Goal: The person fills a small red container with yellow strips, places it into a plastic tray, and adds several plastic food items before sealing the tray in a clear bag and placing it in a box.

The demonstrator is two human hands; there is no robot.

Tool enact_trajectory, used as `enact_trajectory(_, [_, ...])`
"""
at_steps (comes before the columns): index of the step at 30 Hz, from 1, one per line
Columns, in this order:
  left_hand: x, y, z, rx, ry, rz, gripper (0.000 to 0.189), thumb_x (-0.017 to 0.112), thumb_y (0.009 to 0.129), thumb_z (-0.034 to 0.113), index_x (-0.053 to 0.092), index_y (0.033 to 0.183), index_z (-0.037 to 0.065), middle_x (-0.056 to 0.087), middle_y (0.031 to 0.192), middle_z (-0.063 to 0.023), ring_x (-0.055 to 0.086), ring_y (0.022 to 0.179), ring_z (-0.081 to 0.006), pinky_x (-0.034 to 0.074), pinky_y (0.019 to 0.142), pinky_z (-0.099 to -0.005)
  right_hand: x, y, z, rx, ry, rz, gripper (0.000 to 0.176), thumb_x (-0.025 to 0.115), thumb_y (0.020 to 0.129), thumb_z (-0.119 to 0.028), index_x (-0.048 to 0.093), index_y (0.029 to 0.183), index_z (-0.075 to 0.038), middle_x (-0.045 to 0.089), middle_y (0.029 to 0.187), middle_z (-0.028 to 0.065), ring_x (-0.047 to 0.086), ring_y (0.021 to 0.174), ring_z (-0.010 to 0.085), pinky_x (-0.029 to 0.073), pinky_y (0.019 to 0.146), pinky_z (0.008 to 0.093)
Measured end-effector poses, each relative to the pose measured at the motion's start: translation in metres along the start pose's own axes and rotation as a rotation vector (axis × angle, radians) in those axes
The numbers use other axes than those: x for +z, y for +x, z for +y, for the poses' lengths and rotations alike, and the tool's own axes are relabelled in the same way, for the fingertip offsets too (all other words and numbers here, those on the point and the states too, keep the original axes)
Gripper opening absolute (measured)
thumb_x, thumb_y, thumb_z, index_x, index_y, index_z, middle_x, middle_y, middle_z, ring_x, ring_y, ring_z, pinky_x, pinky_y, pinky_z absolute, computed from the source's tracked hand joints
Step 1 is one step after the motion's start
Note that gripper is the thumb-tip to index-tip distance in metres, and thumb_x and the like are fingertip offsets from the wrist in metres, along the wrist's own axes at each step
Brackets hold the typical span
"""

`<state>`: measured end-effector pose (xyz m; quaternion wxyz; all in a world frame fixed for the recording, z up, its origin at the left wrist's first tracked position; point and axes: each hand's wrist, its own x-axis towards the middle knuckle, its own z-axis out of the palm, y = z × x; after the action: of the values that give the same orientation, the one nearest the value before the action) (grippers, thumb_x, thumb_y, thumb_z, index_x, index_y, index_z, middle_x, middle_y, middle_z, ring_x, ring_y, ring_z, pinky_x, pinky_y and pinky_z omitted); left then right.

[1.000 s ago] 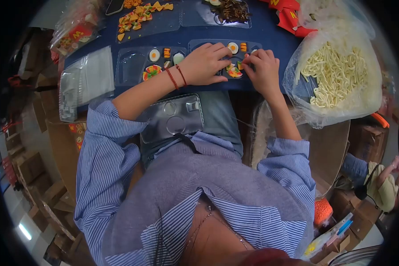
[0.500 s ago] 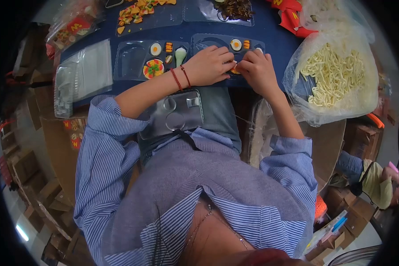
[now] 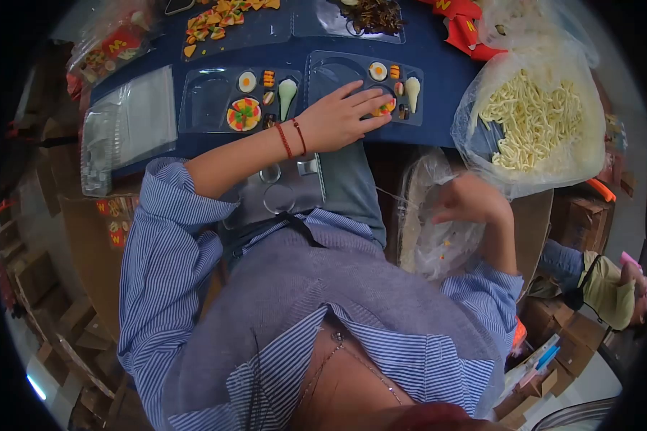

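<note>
My left hand (image 3: 345, 116) lies with fingers spread over the lower edge of the right clear tray (image 3: 329, 70), its fingertips at a small pizza-like piece (image 3: 385, 107). That tray also bears a fried-egg piece (image 3: 378, 71), a striped orange piece and a pale cone-shaped piece (image 3: 412, 95). My right hand (image 3: 464, 200) is off the table, over a clear plastic bag (image 3: 438, 248); motion blurs its fingers. Beside the first tray, the left clear tray (image 3: 207, 100) bears another egg, a round pizza-like piece (image 3: 244, 114) and a green-and-white cone piece.
A bag of pale noodle-like strands (image 3: 532, 118) sits at the table's right. Stacked clear packaging (image 3: 133, 115) lies at the left. Orange pieces (image 3: 223, 20) and dark strips (image 3: 372, 16) lie in the back trays. Another person (image 3: 604, 287) is at the far right.
My right hand has left the right tray and moved down to the plastic bag beside my lap. My left hand now lies flatter, with its fingers more spread. The view has shifted slightly.
</note>
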<state>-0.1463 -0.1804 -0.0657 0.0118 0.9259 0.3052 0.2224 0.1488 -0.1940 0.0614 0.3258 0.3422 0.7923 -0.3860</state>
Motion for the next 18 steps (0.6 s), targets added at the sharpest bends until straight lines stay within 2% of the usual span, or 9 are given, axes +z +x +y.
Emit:
enact_trajectory(1, [0.009, -0.002, -0.002, 0.022, 0.059, -0.003, 0.055, 0.071, 0.076, 0.021, 0.054, 0.128, 0.014, 0.047, 0.140, -0.0059, 0.042, 0.133, -0.0223, 0.032, 0.111, -0.0462, -0.004, 0.001, -0.003, -0.001, -0.004, 0.004, 0.016, 0.065, 0.088, -0.016, 0.066, 0.081, -0.002, 0.056, 0.070, 0.0130, 0.059, 0.068, 0.0280, 0.045, 0.061, 0.0378])
enact_trajectory(3, [0.013, -0.001, -0.002, 0.025, 0.093, -0.025, 0.056, 0.071, 0.078, 0.022, 0.052, 0.130, 0.014, 0.046, 0.141, -0.0056, 0.041, 0.134, -0.0226, 0.033, 0.111, -0.0468, -0.014, 0.013, -0.012, -0.249, 0.111, 0.475, 0.014, 0.069, 0.083, -0.013, 0.070, 0.092, -0.002, 0.059, 0.074, 0.0122, 0.061, 0.069, 0.0258, 0.046, 0.061, 0.0356])
enact_trajectory(5, [0.006, -0.001, -0.002, -0.008, 0.045, -0.065, 0.063, 0.071, 0.079, 0.027, 0.047, 0.136, 0.015, 0.044, 0.143, -0.0054, 0.040, 0.135, -0.0238, 0.032, 0.111, -0.0471, -0.037, 0.050, -0.019, -0.292, 0.106, 0.895, 0.014, 0.070, 0.082, -0.010, 0.068, 0.091, 0.000, 0.060, 0.077, 0.0117, 0.061, 0.068, 0.0262, 0.047, 0.061, 0.0356])
enact_trajectory(7, [-0.015, 0.000, 0.009, -0.048, -0.010, -0.076, 0.069, 0.072, 0.080, 0.032, 0.043, 0.140, 0.015, 0.043, 0.143, -0.0065, 0.039, 0.135, -0.0262, 0.032, 0.111, -0.0475, -0.075, 0.096, -0.029, -0.383, 0.229, 1.061, 0.012, 0.069, 0.083, -0.009, 0.069, 0.091, -0.001, 0.061, 0.079, 0.0118, 0.061, 0.069, 0.0263, 0.048, 0.063, 0.0355])
enact_trajectory(10, [-0.040, -0.013, 0.007, -0.108, -0.113, -0.079, 0.067, 0.071, 0.080, 0.032, 0.044, 0.139, 0.015, 0.043, 0.143, -0.0083, 0.038, 0.136, -0.0267, 0.032, 0.111, -0.0479, -0.136, 0.190, -0.039, -0.539, 0.065, 1.136, 0.011, 0.067, 0.084, -0.010, 0.069, 0.092, -0.003, 0.063, 0.080, 0.0120, 0.064, 0.073, 0.0260, 0.049, 0.065, 0.0340])
enact_trajectory(13, [-0.062, -0.031, -0.030, -0.239, -0.035, 0.055, 0.040, 0.071, 0.081, 0.032, 0.061, 0.113, 0.010, 0.056, 0.122, -0.0085, 0.050, 0.121, -0.0276, 0.038, 0.105, -0.0443, -0.188, 0.266, -0.071, -0.452, -0.195, 1.117, 0.013, 0.065, 0.088, -0.014, 0.071, 0.095, -0.005, 0.069, 0.085, 0.0082, 0.067, 0.076, 0.0210, 0.050, 0.066, 0.0302])
enact_trajectory(14, [-0.068, -0.036, -0.052, -0.275, 0.003, 0.114, 0.026, 0.069, 0.081, 0.027, 0.066, 0.099, 0.009, 0.061, 0.109, -0.0069, 0.057, 0.107, -0.0273, 0.045, 0.095, -0.0409, -0.202, 0.295, -0.073, -0.459, -0.194, 1.120, 0.013, 0.065, 0.088, -0.014, 0.071, 0.095, -0.005, 0.069, 0.085, 0.0082, 0.067, 0.076, 0.0210, 0.050, 0.066, 0.0302])
enact_trajectory(16, [-0.082, -0.046, -0.101, -0.455, 0.087, 0.034, 0.016, 0.066, 0.082, 0.022, 0.068, 0.094, 0.010, 0.063, 0.100, -0.0065, 0.059, 0.101, -0.0273, 0.049, 0.086, -0.0398, -0.216, 0.357, -0.066, -0.504, -0.363, 1.280, 0.023, 0.065, 0.088, -0.026, 0.071, 0.093, -0.004, 0.068, 0.084, 0.0124, 0.065, 0.077, 0.0331, 0.051, 0.070, 0.0400])
enact_trajectory(18, [-0.083, -0.057, -0.153, -0.517, 0.193, 0.084, 0.013, 0.064, 0.084, 0.017, 0.067, 0.092, 0.008, 0.061, 0.094, -0.0088, 0.060, 0.093, -0.0278, 0.050, 0.081, -0.0391, -0.228, 0.386, -0.059, -0.465, -0.488, 1.287, 0.024, 0.065, 0.088, -0.026, 0.071, 0.096, -0.004, 0.068, 0.085, 0.0132, 0.065, 0.079, 0.0332, 0.051, 0.072, 0.0398])
